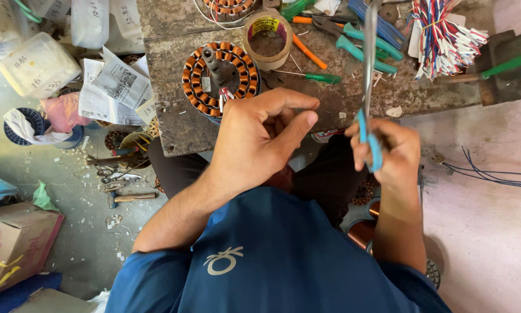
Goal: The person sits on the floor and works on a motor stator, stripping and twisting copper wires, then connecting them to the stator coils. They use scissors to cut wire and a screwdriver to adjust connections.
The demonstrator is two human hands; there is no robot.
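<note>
Left hand point(260, 136): raised over the near edge of the counter point(179, 124), back of the hand toward the camera.
Left fingers point(298, 124): curled in, thumb tip pressed toward the forefinger, pinching a thin wire point(323, 94) so fine that only a short stretch shows beyond the fingertips.
Right hand point(388, 150): level with the left hand, just beside it, a narrow gap between them.
Right fingers point(362, 142): wrapped shut around the blue handle of a pair of scissors point(369, 69).
Scissors: upright, the long metal blades pointing away from the fingers and up across the counter; blue grip showing between the knuckles and below the fist.
Wound stator point(220, 72): a round ring of copper-coloured coils with a dark shaft in the middle, lying flat on the counter just beyond the left fingers; red and white leads stick out at its near side.
Tape roll point(267, 39): brown, standing farther out than the stator.
Green-handled screwdriver point(312, 76): lying on the counter just past the left fingertips.
Teal-handled pliers point(365, 47): beyond the right fingers, crossed by the scissor blades.
Wire bundle point(443, 37): red, white and blue strands, well beyond the right fingers and off to their right.
Counter: rough, grey and worn.
</note>
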